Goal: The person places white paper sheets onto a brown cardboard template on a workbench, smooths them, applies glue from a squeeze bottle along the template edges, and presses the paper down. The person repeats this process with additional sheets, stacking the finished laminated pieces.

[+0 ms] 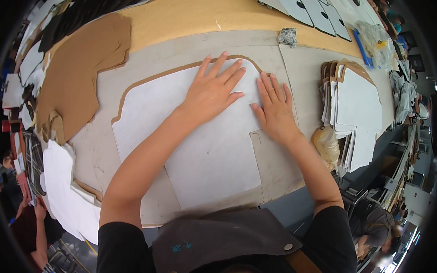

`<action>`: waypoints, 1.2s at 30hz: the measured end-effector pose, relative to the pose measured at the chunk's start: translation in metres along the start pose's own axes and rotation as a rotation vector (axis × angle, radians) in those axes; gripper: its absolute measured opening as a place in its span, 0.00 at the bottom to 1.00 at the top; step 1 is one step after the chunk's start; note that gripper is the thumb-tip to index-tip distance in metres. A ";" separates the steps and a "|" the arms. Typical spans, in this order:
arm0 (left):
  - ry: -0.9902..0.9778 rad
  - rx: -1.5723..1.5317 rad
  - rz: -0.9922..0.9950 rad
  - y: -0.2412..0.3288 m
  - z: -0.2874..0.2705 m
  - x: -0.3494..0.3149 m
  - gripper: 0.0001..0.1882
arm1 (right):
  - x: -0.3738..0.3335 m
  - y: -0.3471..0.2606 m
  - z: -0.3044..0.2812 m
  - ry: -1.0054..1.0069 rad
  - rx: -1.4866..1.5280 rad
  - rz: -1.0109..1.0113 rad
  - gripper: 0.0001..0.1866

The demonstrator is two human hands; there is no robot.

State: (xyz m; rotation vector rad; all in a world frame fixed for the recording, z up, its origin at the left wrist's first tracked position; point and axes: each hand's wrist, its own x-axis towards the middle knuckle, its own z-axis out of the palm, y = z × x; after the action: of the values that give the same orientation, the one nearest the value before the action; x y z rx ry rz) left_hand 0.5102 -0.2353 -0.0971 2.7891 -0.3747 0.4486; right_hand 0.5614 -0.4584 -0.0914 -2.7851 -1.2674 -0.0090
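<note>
White panel (204, 151) mid-frame, flat, with a brown edging (151, 76) showing along its top and upper-left side; I can't tell if the two are bonded. Left hand (214, 91) is palm down on the panel near its top, fingers spread, tips reaching the edging. Right hand (276, 108) lies flat at the panel's upper-right edge, fingers nearly together. Neither is clenched or gripping; both just rest open on the work. I'd say the flat palms keep the sheet smooth and its edges lined up, one hand per side of that corner.

Panels stack (354, 107) at right, fanned a little, probably parked off to the side so the middle stays workable. Brown sheets (81, 78) upper left, white pieces (63, 183) lower left: likely within arm's reach on purpose.

Surface: grey sheet (301, 80), stained, over a tan tabletop (176, 22). Foil lump (287, 36) and blue tool (363, 47) upper right; yellowish container (326, 145) just beside the stack, contents unclear. Dark-trimmed pieces (315, 13) at top right. Room: busy workshop, co-worker (39, 229) lower left, more people down the right rim, blurry.
</note>
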 end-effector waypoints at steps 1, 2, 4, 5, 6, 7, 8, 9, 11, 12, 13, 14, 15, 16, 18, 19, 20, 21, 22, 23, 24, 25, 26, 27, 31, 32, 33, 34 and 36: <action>-0.004 0.016 -0.009 -0.001 0.005 0.002 0.29 | 0.000 0.000 -0.001 -0.004 -0.001 0.004 0.35; -0.011 0.033 -0.019 -0.001 0.008 0.004 0.29 | 0.000 0.000 0.000 -0.008 -0.004 0.006 0.35; -0.034 0.055 -0.041 -0.003 0.013 0.005 0.29 | 0.000 0.000 0.000 -0.014 -0.012 0.008 0.35; -0.052 0.057 -0.050 -0.003 0.012 0.003 0.29 | -0.001 0.000 -0.001 -0.015 -0.007 0.013 0.35; -0.070 0.060 -0.059 -0.002 0.011 0.002 0.29 | -0.001 -0.001 -0.001 -0.016 -0.002 0.017 0.36; -0.072 0.059 -0.059 -0.003 0.012 0.003 0.29 | -0.001 -0.001 -0.001 -0.017 0.004 0.021 0.36; -0.071 0.060 -0.060 -0.002 0.012 0.004 0.29 | -0.001 -0.001 -0.001 -0.014 0.009 0.023 0.36; -0.070 0.061 -0.063 -0.002 0.012 0.004 0.29 | -0.001 -0.001 -0.001 -0.011 0.014 0.025 0.36; -0.097 0.056 -0.070 -0.001 0.010 0.008 0.28 | -0.002 -0.001 -0.001 -0.004 0.043 0.034 0.37; -0.109 0.053 -0.074 0.000 0.009 0.010 0.28 | -0.003 0.000 -0.002 0.000 0.066 0.042 0.37; -0.099 0.056 -0.073 0.000 0.010 0.012 0.29 | -0.003 0.001 -0.002 0.002 0.077 0.051 0.37; -0.088 0.060 -0.073 -0.001 0.011 0.014 0.29 | -0.003 0.002 -0.003 0.005 0.087 0.060 0.37; -0.077 0.063 -0.074 -0.001 0.012 0.016 0.30 | -0.004 0.003 -0.004 0.005 0.084 0.069 0.37; -0.051 0.063 -0.076 -0.001 0.013 0.017 0.31 | -0.003 0.007 -0.006 0.010 0.067 0.079 0.37; 0.002 0.068 -0.085 -0.002 0.010 0.019 0.32 | -0.002 0.013 -0.009 0.019 0.036 0.098 0.36; -0.012 0.080 -0.099 -0.003 0.008 0.017 0.34 | 0.000 0.018 -0.011 0.027 0.013 0.105 0.36; -0.030 0.097 -0.118 -0.006 0.003 0.010 0.35 | 0.002 0.018 -0.013 0.035 0.016 0.100 0.36; -0.047 0.115 -0.141 -0.007 -0.001 0.004 0.36 | 0.004 0.020 -0.016 0.042 0.016 0.096 0.36; -0.063 0.101 -0.151 -0.007 -0.004 -0.003 0.36 | 0.007 0.019 -0.019 0.048 0.036 0.079 0.35; -0.083 0.098 -0.171 -0.007 -0.007 -0.013 0.37 | 0.013 0.016 -0.019 0.057 0.054 0.053 0.35; -0.109 0.105 -0.199 -0.010 -0.013 -0.026 0.38 | 0.017 0.013 -0.018 0.065 0.074 0.031 0.35; -0.101 0.090 -0.219 -0.010 -0.017 -0.038 0.38 | 0.018 0.010 -0.017 0.071 0.081 0.009 0.35; -0.095 0.083 -0.241 -0.010 -0.022 -0.050 0.39 | 0.022 0.006 -0.014 0.080 0.096 -0.017 0.35; -0.086 0.075 -0.260 -0.014 -0.027 -0.062 0.39 | 0.026 0.000 -0.012 0.077 0.106 -0.042 0.34; -0.063 0.149 -0.424 -0.033 -0.046 -0.112 0.41 | 0.042 -0.015 -0.002 0.061 0.118 -0.110 0.34; -0.065 0.167 -0.453 -0.038 -0.051 -0.123 0.41 | 0.045 -0.015 0.000 0.057 0.107 -0.121 0.34; -0.072 0.183 -0.467 -0.041 -0.054 -0.131 0.41 | 0.047 -0.014 0.004 0.055 0.096 -0.132 0.34; -0.080 0.202 -0.480 -0.045 -0.058 -0.139 0.41 | 0.048 -0.014 0.010 0.053 0.084 -0.139 0.34; -0.089 0.220 -0.495 -0.047 -0.062 -0.148 0.41 | 0.050 -0.012 0.014 0.049 0.064 -0.151 0.34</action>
State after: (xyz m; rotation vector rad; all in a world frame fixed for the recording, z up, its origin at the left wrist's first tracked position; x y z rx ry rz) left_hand 0.3723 -0.1413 -0.1025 2.9731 0.3671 0.2590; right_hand 0.5849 -0.4117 -0.1026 -2.6130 -1.4367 -0.0447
